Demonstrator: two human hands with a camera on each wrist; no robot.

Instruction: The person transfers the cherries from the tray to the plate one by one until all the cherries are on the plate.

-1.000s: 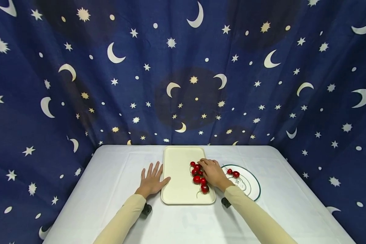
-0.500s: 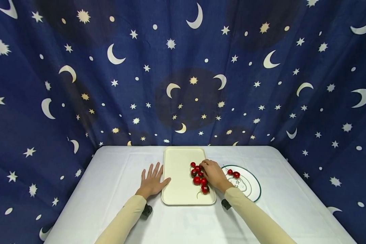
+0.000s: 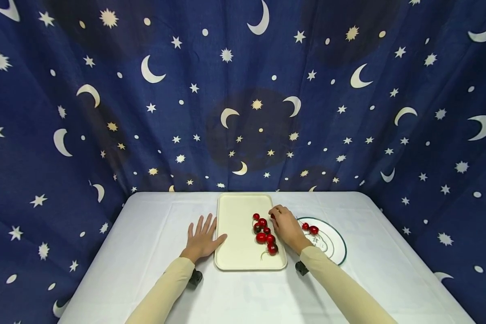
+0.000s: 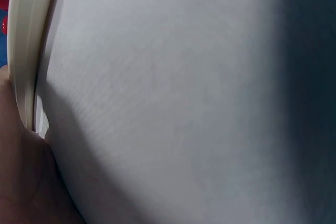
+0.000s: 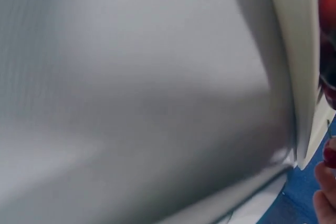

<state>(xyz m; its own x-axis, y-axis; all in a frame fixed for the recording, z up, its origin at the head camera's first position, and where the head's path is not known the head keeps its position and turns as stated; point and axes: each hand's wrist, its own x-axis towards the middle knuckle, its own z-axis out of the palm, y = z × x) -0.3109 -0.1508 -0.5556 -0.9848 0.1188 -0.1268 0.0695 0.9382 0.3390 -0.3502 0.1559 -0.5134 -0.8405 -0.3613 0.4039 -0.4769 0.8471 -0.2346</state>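
My right hand point(image 3: 288, 228) is over the right edge of the cream tray point(image 3: 236, 236), pinching a dark red cherry point(image 5: 329, 155) at its fingertips. Its thin stem points up in the right wrist view. Just left of that hand, several red cherries point(image 3: 261, 237) lie in a loose row on the tray, some darker than others. Flat and spread, my left hand point(image 3: 202, 242) rests at the tray's left side, its thumb over the rim. In the left wrist view the tray's side wall point(image 4: 29, 35) runs beside the hand.
To the right of the tray stands a white plate point(image 3: 339, 249) with a green rim, partly behind the right forearm. Two cherries point(image 3: 313, 230) lie on it. A white cloth point(image 3: 243, 297) covers the table, and a blue star-patterned curtain point(image 3: 178, 117) hangs behind.
My right hand has drawn slightly rightward from the row of cherries, with one cherry now showing at its fingertips. The left hand stays in place.
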